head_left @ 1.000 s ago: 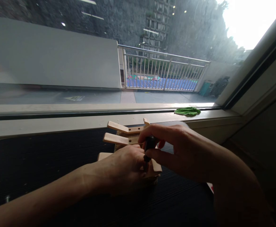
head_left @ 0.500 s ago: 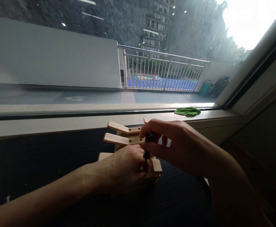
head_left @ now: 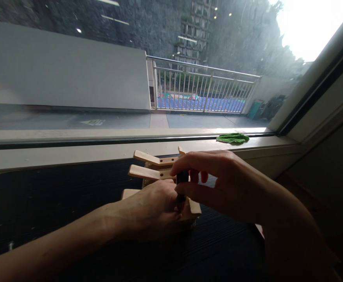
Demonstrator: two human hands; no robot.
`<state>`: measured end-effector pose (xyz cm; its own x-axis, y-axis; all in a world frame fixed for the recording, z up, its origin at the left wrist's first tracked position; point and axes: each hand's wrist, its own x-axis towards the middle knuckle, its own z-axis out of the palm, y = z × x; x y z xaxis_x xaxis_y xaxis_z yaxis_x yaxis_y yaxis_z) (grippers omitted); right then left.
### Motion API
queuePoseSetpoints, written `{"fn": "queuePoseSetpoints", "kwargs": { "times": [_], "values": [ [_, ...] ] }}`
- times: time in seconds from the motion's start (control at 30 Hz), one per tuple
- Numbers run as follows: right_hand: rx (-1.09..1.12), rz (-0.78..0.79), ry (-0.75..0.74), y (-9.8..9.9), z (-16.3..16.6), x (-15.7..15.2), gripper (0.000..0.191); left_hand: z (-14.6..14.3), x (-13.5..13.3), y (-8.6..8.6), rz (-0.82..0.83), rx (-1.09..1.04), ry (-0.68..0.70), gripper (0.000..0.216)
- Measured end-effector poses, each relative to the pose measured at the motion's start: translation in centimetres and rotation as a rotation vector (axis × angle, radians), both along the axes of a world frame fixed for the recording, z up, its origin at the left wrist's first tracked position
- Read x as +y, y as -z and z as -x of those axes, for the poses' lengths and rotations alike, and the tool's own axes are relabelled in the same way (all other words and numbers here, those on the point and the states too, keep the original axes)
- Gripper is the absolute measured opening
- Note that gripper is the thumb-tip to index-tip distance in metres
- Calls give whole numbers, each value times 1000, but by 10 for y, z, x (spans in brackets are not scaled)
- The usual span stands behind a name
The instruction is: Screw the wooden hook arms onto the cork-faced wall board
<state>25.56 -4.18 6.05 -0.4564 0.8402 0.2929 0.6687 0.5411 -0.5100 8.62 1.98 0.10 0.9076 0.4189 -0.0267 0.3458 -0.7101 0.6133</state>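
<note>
Right hand (head_left: 227, 179) lowered, pinching handle (head_left: 182, 179), left hand (head_left: 158, 200) seemingly curled

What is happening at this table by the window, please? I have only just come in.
A person is working with both bare hands on a wooden assembly of pale, angled strips with dark holes. The right hand grips a black-handled tool upright over it, while the left hand lies across the wood, close to the tool's lower end. The tip is too dark to make out. The assembly is on a dark table; a green cloth lies on the windowsill.
</note>
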Motion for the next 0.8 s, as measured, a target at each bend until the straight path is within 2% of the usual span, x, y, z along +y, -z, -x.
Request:
{"fn": "queuePoseSetpoints", "kwargs": {
  "times": [0.07, 0.23, 0.4, 0.57, 0.8],
  "values": [
    [5, -19, -6, 1, 1, 1, 16, 0, -1, -1, -8, 12, -10, 18],
    [25, -89, 16, 5, 4, 2, 26, 1, -1, 1, 15, 58, -2, 22],
    [8, -79, -3, 3, 1, 2, 14, 2, 0, 2, 26, 35, -19, 20],
    [0, -83, -25, 3, -6, 1, 29, -2, -2, -4, 18, 2, 27, 15],
    [11, -124, 35, 5, -6, 5, 23, -4, -8, -10, -34, -5, -11, 28]
  ]
}}
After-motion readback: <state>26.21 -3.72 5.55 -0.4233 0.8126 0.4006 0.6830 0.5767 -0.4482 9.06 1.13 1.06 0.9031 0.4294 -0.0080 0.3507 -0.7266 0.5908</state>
